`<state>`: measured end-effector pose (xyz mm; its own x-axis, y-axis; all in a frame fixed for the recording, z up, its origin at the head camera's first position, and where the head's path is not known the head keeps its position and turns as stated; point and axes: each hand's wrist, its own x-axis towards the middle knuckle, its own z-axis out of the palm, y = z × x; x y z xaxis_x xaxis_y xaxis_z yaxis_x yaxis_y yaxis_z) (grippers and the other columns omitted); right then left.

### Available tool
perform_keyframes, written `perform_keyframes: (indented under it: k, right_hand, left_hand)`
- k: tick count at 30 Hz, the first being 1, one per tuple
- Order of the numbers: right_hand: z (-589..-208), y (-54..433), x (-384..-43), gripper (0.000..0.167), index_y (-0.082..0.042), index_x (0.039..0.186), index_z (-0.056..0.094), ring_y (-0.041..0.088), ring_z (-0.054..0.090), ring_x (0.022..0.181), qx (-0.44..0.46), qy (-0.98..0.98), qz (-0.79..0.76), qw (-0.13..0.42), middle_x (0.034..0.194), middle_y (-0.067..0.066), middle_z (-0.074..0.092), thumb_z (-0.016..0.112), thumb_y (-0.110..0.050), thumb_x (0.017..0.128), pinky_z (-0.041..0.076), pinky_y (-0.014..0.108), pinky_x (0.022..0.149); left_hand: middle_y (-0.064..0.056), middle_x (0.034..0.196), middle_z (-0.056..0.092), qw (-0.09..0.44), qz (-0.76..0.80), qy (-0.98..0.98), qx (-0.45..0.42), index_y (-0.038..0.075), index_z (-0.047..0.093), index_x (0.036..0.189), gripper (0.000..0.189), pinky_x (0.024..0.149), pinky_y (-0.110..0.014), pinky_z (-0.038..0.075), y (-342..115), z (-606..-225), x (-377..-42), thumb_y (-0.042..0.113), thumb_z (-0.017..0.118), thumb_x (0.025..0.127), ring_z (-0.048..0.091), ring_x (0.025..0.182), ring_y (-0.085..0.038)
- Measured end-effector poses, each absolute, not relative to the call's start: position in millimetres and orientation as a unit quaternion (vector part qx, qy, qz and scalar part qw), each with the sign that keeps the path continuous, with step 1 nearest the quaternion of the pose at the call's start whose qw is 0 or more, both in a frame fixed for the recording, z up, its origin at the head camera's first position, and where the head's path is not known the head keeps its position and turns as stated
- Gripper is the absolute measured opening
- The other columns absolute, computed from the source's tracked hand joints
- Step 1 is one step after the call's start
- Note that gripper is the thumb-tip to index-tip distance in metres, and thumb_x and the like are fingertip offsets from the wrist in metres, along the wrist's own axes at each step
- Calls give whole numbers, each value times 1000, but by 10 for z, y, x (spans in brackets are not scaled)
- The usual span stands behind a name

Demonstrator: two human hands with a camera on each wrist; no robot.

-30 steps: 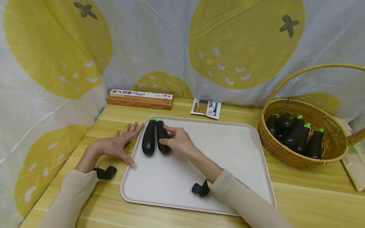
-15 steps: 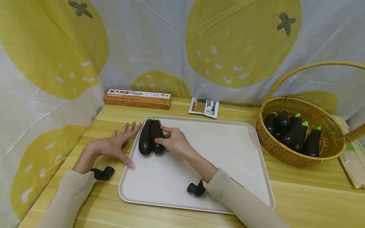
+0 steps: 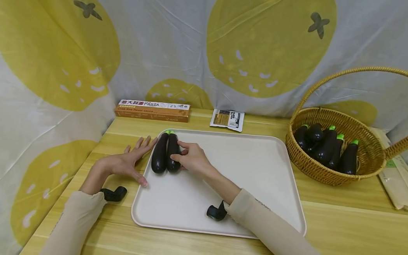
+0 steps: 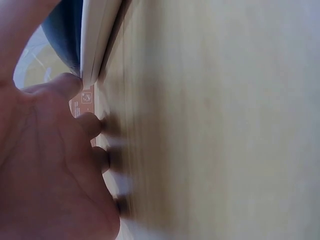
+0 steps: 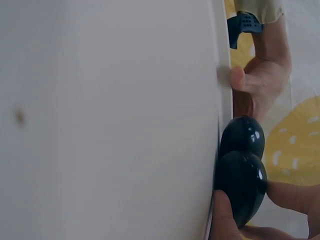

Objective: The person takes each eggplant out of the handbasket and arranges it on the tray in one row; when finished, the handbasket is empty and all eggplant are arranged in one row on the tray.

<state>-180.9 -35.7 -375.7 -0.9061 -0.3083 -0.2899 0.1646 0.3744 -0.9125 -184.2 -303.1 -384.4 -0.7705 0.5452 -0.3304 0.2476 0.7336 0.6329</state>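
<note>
Two dark purple eggplants with green stem ends lie side by side at the tray's left end, the left eggplant (image 3: pixel 159 154) close to the rim. My right hand (image 3: pixel 194 158) holds the right eggplant (image 3: pixel 172 156) between thumb and fingers; the right wrist view shows digits on both sides of this eggplant (image 5: pixel 241 182). Spread wide, my left hand (image 3: pixel 126 163) is at the left edge of the white tray (image 3: pixel 219 222), its thumb and a fingertip at the rim. In the left wrist view, the left hand's (image 4: pixel 50 150) fingertips reach down beside the tray's outer wall.
A wicker basket (image 3: pixel 323 175) with a tall handle holds several eggplants at the right. Behind the tray stand a pasta box (image 3: pixel 152 111) and a small sachet (image 3: pixel 227 120). A flat beige package (image 3: pixel 402 186) lies right of the basket. Patterned cloth hangs behind.
My right hand has shifted the right eggplant leftward against the left one, which also sits nearer the rim. The gap between them has narrowed. My left hand stays at the tray's edge.
</note>
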Motion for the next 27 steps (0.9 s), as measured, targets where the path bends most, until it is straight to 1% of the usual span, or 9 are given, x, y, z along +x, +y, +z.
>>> perform_keyframes:
  k: [6,13,21,27]
  right_hand:
    - [-3755,-353,-1817,63,-15,154,51,18,72,84,-46,801,-557,216,117,16,69,75,-19,96,63,31,72]
    - [-3769,-341,-1821,64,-15,155,50,17,72,86,-50,798,-560,219,116,15,70,75,-20,95,63,30,72]
    - [-3753,-320,-1817,66,-17,156,48,18,71,81,-55,793,-563,226,114,14,68,75,-19,96,64,32,73]
    - [-3713,-267,-1823,65,-17,157,47,19,69,80,-77,799,-549,233,114,16,68,74,-20,97,64,32,73]
  left_hand:
    - [-28,169,-23,256,288,896,222,13,-6,167,145,113,-81,-17,-3029,-3838,-1841,47,95,69,-29,153,-51]
    - [-28,169,-22,256,287,896,222,13,-5,167,144,113,-81,-17,-3020,-3828,-1831,47,94,69,-29,153,-51]
    - [-28,169,-23,257,288,896,221,12,-5,167,144,113,-80,-17,-3022,-3821,-1822,47,95,69,-29,153,-51]
    - [-28,169,-23,257,287,896,221,13,-6,167,145,113,-80,-17,-3027,-3833,-1832,47,95,69,-29,153,-51]
